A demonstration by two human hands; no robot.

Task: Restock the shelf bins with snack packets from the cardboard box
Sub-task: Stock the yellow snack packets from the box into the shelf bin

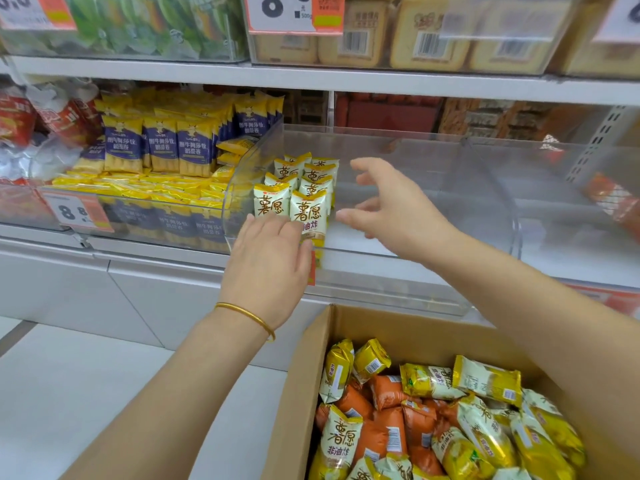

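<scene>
The left hand (266, 251) reaches forward with its back facing up and its fingers held nearly straight and close together. The fingertips lie flat against the front of a row of snack packets (307, 210). It holds nothing. A thin gold bangle (246, 317) circles the left wrist, and the bare forearm runs back toward the lower left.

The right hand (388, 206) hovers just to the right of the same packets, palm turned toward them. Its fingers are spread wide and loosely bent, and they grip nothing. The right forearm stretches in from the lower right, passing above the box.

The cream and yellow snack packets stand upright in short rows at the left end of a clear plastic bin (433, 285) on the middle shelf. The bare bin floor shows to the right of them.

Below the hands, at the lower right, is an open cardboard box (311, 358). Inside it is a jumble of loose packets (433, 410), some yellow and cream like those in the bin, others orange.

To the left, a neighbouring bin holds blue and yellow packets (162, 147), with a price tag (79, 211) on its front. On the shelf above are green packs (138, 19) and tan tubs (426, 32) with barcodes.
</scene>
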